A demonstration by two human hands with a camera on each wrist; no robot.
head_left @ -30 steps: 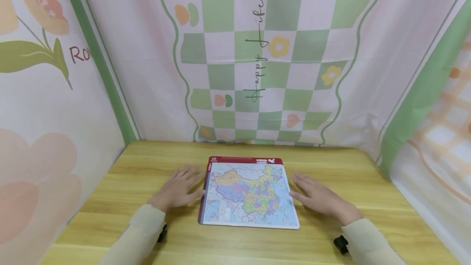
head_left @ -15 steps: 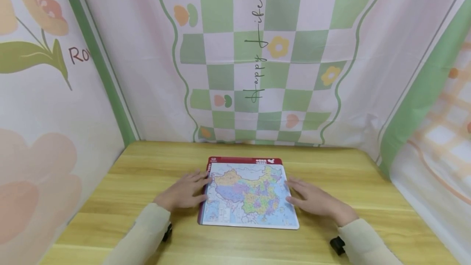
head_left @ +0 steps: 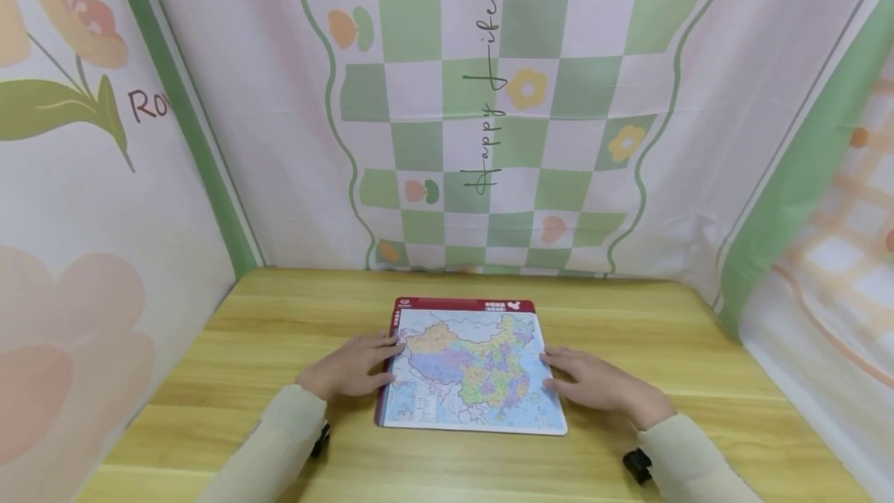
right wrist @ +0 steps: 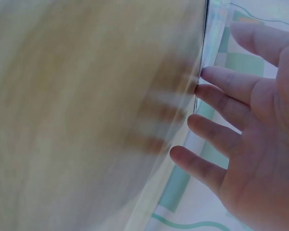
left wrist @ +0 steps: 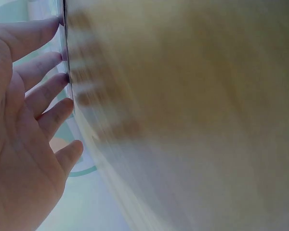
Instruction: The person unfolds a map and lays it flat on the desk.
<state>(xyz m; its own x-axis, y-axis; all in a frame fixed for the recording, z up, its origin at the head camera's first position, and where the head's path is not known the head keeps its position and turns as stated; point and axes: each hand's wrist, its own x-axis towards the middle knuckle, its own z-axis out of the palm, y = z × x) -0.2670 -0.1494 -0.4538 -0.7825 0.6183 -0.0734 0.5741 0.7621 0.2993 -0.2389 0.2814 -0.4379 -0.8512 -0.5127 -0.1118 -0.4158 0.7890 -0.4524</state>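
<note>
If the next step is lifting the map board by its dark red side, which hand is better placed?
Probably the left hand: its fingers touch the map board at that side, while the right hand lies at the opposite side.

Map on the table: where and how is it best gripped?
Probably by its left and right edges, one hand from each side. The map lies flat on the table, wide and thin, leaving little else to grip. The left hand and right hand are at those edges.

Room above map (head_left: pixel 475 369), curtain (head_left: pixel 471 115) behind
</note>
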